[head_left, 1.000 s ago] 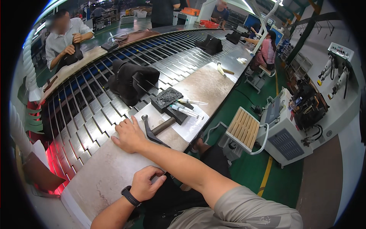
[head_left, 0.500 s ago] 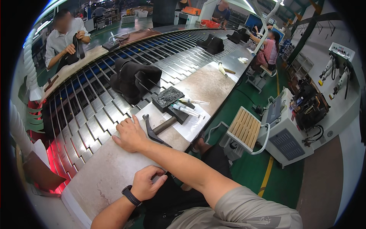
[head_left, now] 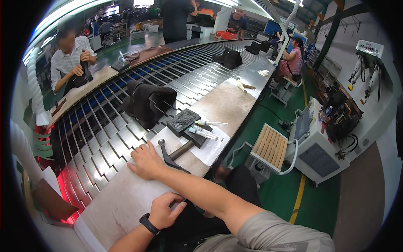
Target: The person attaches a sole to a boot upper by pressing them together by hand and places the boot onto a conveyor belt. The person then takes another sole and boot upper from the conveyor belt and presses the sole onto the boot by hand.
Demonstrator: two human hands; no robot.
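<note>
My right hand lies palm down on the pale worktop, fingers spread, near the edge of the slatted metal conveyor. Just beyond its fingertips rests a hammer with a dark curved head and a worn handle. My left hand, with a dark watch on the wrist, is at the worktop's near edge below my right forearm. Its fingers are loosely curled, with nothing seen in them. Past the hammer are a rough black block and several syringes beside a white sheet.
A dark boot lies on the conveyor, and more footwear farther along. Another hammer lies on the worktop's far part. Across the conveyor a person handles a dark boot. A slatted wooden seat stands at right.
The whole view has shifted slightly, with the scene sitting a little lower. Both my hands keep their poses. The person across the conveyor has moved the boot slightly.
</note>
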